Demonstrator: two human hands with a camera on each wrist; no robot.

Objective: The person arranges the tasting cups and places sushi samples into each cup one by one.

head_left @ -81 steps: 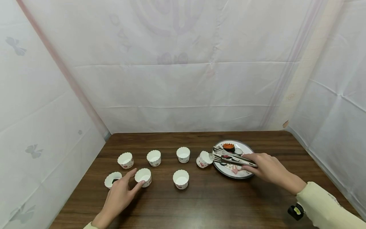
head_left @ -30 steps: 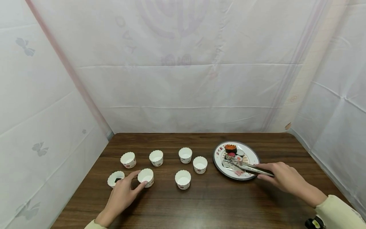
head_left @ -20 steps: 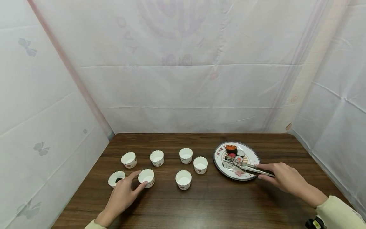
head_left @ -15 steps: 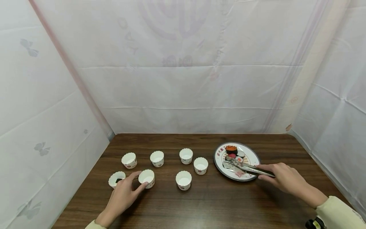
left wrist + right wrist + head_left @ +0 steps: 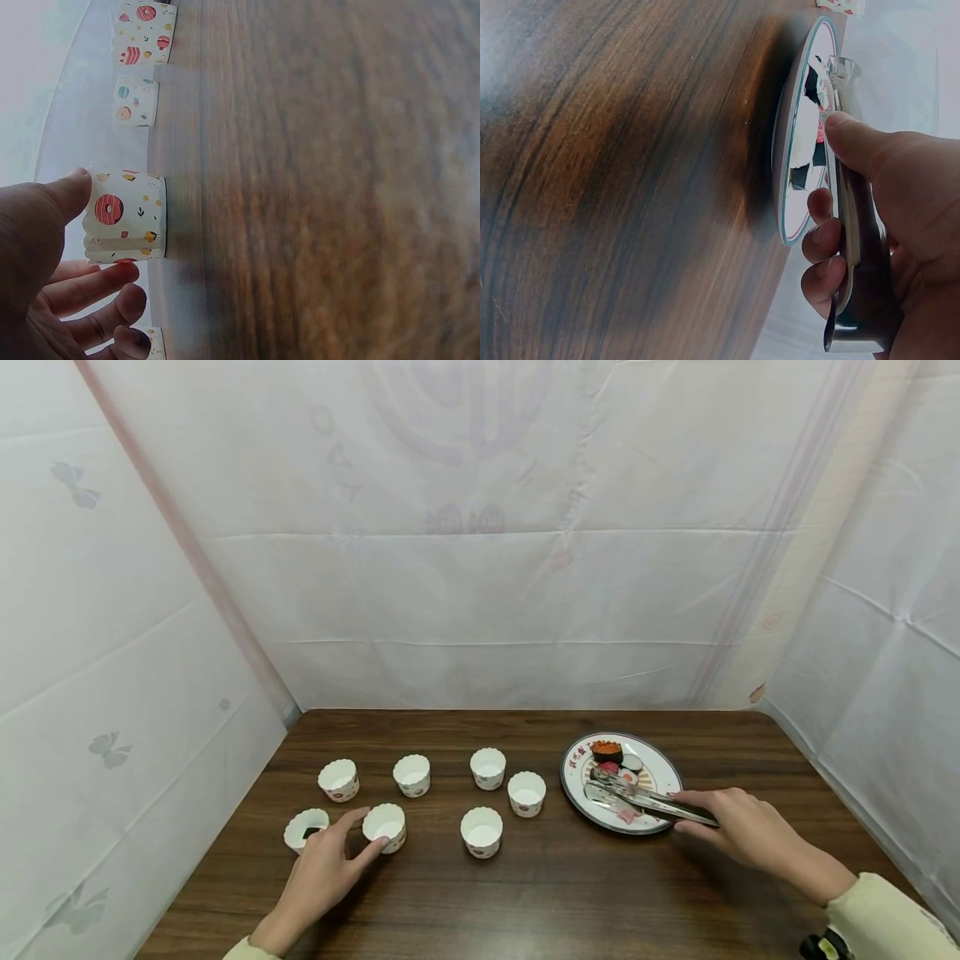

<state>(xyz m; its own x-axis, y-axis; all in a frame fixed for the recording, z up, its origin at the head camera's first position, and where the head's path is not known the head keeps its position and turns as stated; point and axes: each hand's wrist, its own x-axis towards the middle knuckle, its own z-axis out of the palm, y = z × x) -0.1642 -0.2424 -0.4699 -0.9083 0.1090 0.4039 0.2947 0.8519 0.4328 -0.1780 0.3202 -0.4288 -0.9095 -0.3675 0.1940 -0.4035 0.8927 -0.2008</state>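
Note:
My left hand [image 5: 318, 870] holds a white paper baking cup [image 5: 385, 827] with the thumb and fingers on opposite sides; the left wrist view shows its donut print [image 5: 109, 209]. My right hand [image 5: 746, 827] grips metal tongs [image 5: 859, 240], their tips over a dark-rimmed plate [image 5: 663, 770]. On the plate lie toy-like sushi pieces: one topped with orange roe [image 5: 607, 750], a red-topped one [image 5: 608, 767], a white-topped one [image 5: 632, 763], and a pink piece [image 5: 627, 815] near the front. The tongs' tips partly cover another roll.
Behind the held cup stand three more cups, one of them the back left cup [image 5: 338, 781]. Two others, a front cup [image 5: 482, 833] and a cup [image 5: 527, 795] beside the plate, stand to the right. The far-left cup [image 5: 300, 827] contains something black [image 5: 311, 832]. White cloth [image 5: 480, 610] surrounds the table.
The tongs have moved right from the plate's left edge to its middle, their arms closer together. The cup beside the plate, tilted earlier, now stands upright. My left hand stays at its cup.

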